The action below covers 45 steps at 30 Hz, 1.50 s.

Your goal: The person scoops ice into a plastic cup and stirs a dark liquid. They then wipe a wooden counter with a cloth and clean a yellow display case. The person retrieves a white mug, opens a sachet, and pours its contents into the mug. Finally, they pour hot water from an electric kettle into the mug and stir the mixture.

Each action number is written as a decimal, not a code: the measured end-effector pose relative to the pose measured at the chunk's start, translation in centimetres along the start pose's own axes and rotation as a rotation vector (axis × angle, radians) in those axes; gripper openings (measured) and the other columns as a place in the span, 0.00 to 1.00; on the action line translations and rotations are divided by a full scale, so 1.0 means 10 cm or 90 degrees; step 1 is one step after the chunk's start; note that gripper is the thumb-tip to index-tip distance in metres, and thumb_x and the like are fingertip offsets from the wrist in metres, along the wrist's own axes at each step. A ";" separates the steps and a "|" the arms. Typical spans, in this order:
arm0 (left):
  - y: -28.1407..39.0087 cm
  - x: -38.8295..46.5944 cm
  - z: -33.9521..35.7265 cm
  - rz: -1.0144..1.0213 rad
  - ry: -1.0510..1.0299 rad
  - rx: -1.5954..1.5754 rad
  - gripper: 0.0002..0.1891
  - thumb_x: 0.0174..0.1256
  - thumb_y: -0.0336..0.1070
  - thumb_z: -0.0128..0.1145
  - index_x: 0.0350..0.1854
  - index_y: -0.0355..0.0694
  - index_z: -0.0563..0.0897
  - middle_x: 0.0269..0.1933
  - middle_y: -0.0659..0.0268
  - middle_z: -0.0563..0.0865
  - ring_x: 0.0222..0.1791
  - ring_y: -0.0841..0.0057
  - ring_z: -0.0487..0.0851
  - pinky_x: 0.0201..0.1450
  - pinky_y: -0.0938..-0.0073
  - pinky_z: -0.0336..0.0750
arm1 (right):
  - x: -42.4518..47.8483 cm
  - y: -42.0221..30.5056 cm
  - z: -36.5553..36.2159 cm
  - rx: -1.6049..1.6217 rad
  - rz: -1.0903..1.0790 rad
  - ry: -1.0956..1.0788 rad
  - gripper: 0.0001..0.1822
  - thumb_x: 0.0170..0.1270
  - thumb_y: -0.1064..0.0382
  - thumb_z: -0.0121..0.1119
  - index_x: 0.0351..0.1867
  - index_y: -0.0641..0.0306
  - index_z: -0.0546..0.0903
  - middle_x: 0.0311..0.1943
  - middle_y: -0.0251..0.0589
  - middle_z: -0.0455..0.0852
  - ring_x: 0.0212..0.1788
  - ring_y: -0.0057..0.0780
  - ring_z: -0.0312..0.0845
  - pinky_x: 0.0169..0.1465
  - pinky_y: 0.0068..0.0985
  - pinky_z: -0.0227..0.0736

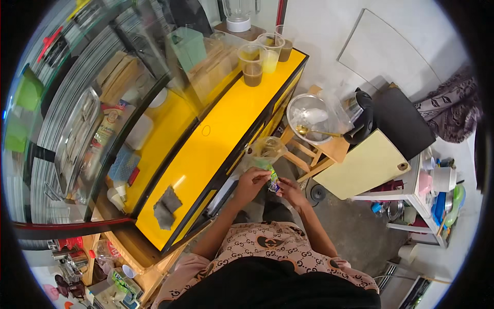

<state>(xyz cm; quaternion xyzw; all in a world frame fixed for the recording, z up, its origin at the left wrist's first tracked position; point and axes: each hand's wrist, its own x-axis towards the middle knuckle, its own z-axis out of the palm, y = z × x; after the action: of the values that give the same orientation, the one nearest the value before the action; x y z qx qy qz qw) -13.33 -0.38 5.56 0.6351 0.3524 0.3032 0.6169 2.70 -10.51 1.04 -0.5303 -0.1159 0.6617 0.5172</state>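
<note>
In front of my body, both hands meet at a small green and purple sachet (273, 180). My left hand (250, 184) pinches its left side near the upper part. My right hand (292, 193) grips its lower end between thumb and fingers. Just beyond the sachet is a clear plastic bag (267, 150), partly hidden behind my fingers. To the right of that bag, a metal bowl (294, 106) rests on a wooden stool (336, 151). The bowl holds ice or something whitish and a gold-coloured spoon (303, 129).
A yellow counter (227, 127) runs along my left, with a grey cloth (167, 207) and several plastic cups, one with brown liquid (252, 71). A glass display case (127, 127) borders it. A black electric kettle (361, 116), a pale yellow board (362, 166) and a white shelf (415, 197) stand right.
</note>
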 end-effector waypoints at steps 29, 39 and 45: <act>-0.48 1.17 0.44 -0.071 0.093 0.698 0.09 0.57 0.30 0.55 0.38 0.48 0.83 0.43 0.64 0.79 0.36 0.68 0.84 0.35 0.67 0.80 | 1.29 -0.67 -1.16 -0.155 0.240 -0.018 0.18 0.68 0.49 0.49 0.51 0.56 0.76 0.40 0.30 0.82 0.38 0.19 0.77 0.42 0.20 0.68; -1.06 1.15 0.74 -0.033 0.088 0.721 0.16 0.55 0.33 0.55 0.48 0.42 0.78 0.50 0.57 0.77 0.39 0.58 0.82 0.38 0.62 0.79 | 1.42 -0.45 -1.43 -0.346 0.250 -0.021 0.18 0.66 0.49 0.49 0.50 0.56 0.76 0.40 0.33 0.84 0.40 0.21 0.80 0.43 0.21 0.68; -1.04 0.54 0.67 -0.191 -0.192 0.399 0.16 0.53 0.42 0.58 0.40 0.37 0.81 0.41 0.51 0.82 0.40 0.53 0.81 0.45 0.58 0.75 | 1.96 0.50 -2.41 -0.685 0.263 -0.098 0.12 0.62 0.59 0.55 0.39 0.66 0.81 0.28 0.42 0.85 0.32 0.28 0.82 0.30 0.26 0.73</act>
<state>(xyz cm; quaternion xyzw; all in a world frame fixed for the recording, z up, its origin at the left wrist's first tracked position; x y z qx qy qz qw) -5.53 0.09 -5.48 0.7720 0.4221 -0.0100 0.4752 21.63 -6.41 -23.80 -0.6806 -0.3671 0.6335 0.0255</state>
